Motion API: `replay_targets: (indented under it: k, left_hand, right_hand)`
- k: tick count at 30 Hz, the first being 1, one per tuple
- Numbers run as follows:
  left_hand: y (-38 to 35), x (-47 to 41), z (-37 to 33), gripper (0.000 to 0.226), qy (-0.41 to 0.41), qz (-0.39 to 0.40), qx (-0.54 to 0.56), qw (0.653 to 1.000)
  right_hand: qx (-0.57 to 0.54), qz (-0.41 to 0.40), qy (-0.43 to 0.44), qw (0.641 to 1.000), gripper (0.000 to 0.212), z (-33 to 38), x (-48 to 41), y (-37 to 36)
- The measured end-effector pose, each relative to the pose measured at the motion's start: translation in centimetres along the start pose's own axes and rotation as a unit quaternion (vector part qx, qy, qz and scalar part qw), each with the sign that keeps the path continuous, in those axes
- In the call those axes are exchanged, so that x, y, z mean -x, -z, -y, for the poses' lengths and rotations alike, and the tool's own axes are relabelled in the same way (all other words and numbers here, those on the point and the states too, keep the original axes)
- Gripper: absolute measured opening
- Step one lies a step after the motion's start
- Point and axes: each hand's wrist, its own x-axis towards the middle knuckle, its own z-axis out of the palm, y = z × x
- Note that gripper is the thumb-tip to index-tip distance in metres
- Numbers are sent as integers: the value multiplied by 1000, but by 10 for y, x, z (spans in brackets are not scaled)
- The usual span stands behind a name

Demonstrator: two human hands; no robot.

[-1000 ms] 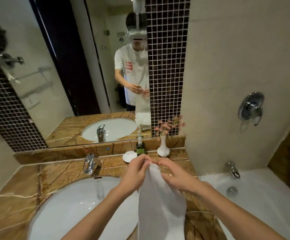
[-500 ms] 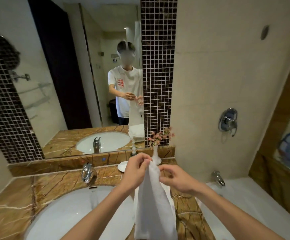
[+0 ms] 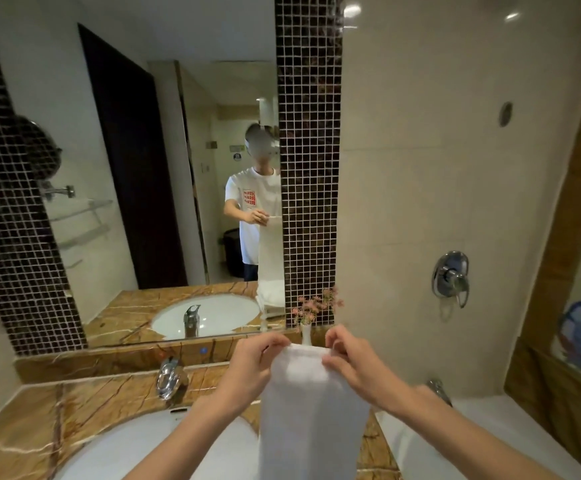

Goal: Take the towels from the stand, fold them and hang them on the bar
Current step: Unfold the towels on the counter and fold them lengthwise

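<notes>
A white towel (image 3: pixel 311 414) hangs lengthwise in front of me, over the right end of the marble counter. My left hand (image 3: pixel 252 365) pinches its top left corner. My right hand (image 3: pixel 353 362) pinches the top right corner, a short span away, so the upper edge runs roughly level between them. The towel's lower end falls out of the frame. In the mirror, a stack of white towels (image 3: pixel 270 299) shows as a reflection near the counter's edge. No hanging bar is in view.
A white basin (image 3: pixel 126 452) with a chrome tap (image 3: pixel 168 377) sits left of my arms in the brown marble counter (image 3: pixel 84 407). A white vase with pink flowers (image 3: pixel 311 317) stands right behind the towel. The bathtub (image 3: pixel 483 441) and its wall valve (image 3: pixel 451 276) lie to the right.
My hands have moved apart along the towel's top edge, spreading it wider. The view has tilted upward, showing more wall and ceiling.
</notes>
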Motion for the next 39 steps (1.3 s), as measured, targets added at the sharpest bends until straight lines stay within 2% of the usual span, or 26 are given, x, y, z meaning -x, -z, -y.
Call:
replay_targets:
  k: [7, 15, 21, 27, 39]
  left_hand:
    - [9, -5, -6, 33, -8, -2, -37, 999]
    - [7, -9, -13, 29, 12, -36, -32, 999]
    - [14, -15, -15, 20, 16, -74, -15, 997]
    - [15, -18, -11, 18, 50, -64, -25, 996]
    - [19, -25, -7, 14, 87, -54, -22, 995]
  right_hand:
    - [2, 60, -5, 998, 25, 6, 0, 18]
    - [33, -18, -39, 999, 27, 3, -7, 26]
    - [-10, -66, -45, 997, 31, 4, -7, 33]
    - [16, -10, -71, 997, 10, -1, -12, 39]
    - [39, -83, -46, 995, 1, -1, -17, 42]
